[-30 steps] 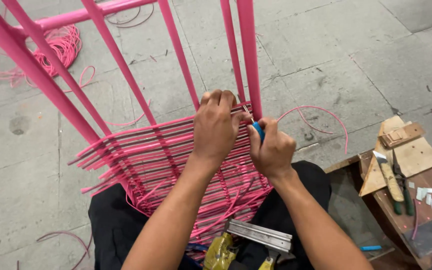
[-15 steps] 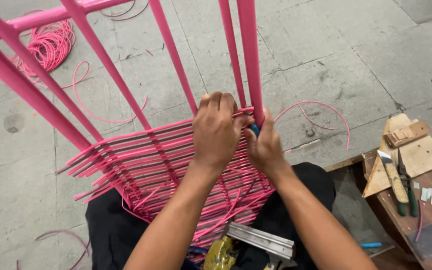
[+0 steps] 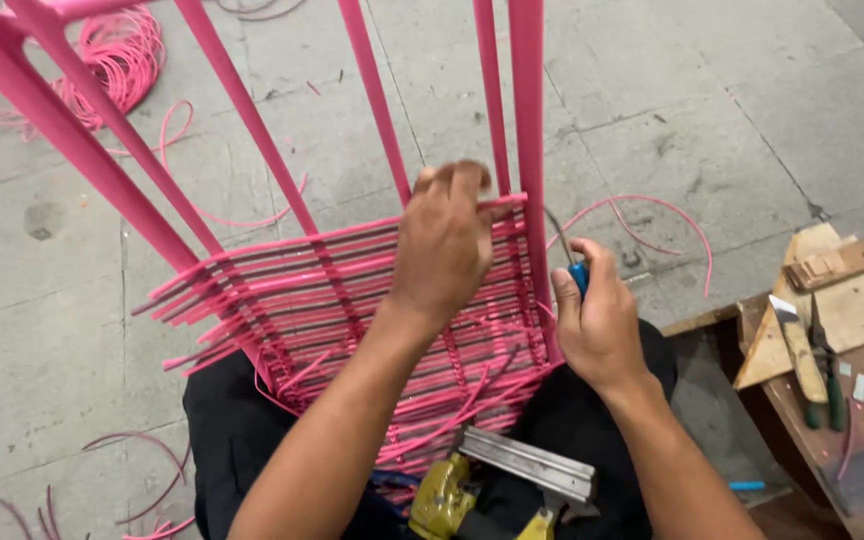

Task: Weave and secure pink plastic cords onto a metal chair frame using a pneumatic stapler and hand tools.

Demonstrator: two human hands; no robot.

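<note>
A pink metal chair frame (image 3: 242, 120) lies across my lap, its seat woven with pink cord strands (image 3: 312, 290). My left hand (image 3: 444, 240) rests on the weave and pinches a pink strand at the frame's upright bar (image 3: 527, 150). To the right of that bar, my right hand (image 3: 597, 320) grips a blue-handled tool (image 3: 576, 275) whose thin metal tip points up toward the bar. A loose pink cord (image 3: 652, 215) loops away over the floor behind my right hand.
A yellow staple gun with a metal magazine (image 3: 492, 480) lies on my lap. At right stands a wooden bench (image 3: 852, 320) with a scraper, green-handled tools and small white pieces. A coil of pink cord (image 3: 112, 60) lies on the concrete floor at upper left; offcuts lie at lower left.
My right hand has drawn back to the right, away from the left hand, showing the tool's blue handle and tip. The left hand stays on the weave by the bar.
</note>
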